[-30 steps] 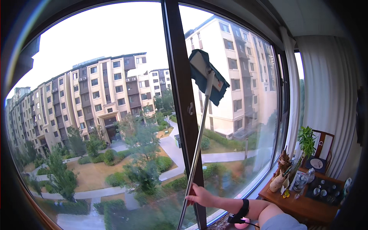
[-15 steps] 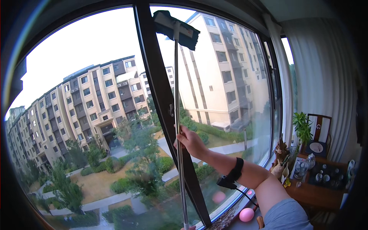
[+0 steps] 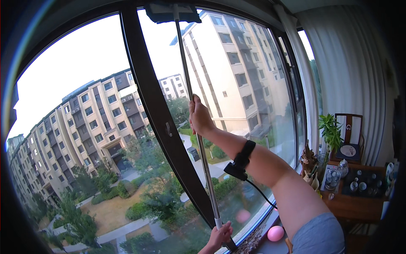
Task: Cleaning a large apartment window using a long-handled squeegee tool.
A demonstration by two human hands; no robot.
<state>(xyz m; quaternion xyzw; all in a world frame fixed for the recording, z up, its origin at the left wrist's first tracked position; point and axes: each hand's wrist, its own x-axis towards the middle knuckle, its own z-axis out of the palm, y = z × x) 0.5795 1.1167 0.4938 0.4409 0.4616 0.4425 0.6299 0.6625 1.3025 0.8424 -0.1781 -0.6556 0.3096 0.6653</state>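
Observation:
A long metal pole [image 3: 202,149] carries a dark flat cleaning head [image 3: 171,12], which is pressed against the top of the right window pane [image 3: 249,84]. My right hand [image 3: 198,116] is closed around the pole about midway up, arm stretched out with a black strap and cable on the forearm. My left hand [image 3: 220,235] grips the pole's lower end near the sill. The pole stands nearly upright, just right of the dark slanted window frame [image 3: 156,110].
A pink egg-shaped object [image 3: 275,233] lies on the window sill. At the right stand a wooden table [image 3: 355,205] with small vessels, a potted plant [image 3: 330,132], a chair [image 3: 349,135] and a white curtain [image 3: 351,72]. Apartment blocks and trees show outside.
The cleaning head has slid up the glass to the top of the pane. My right hand rose along with the pole, and my left hand has come into view at its lower end.

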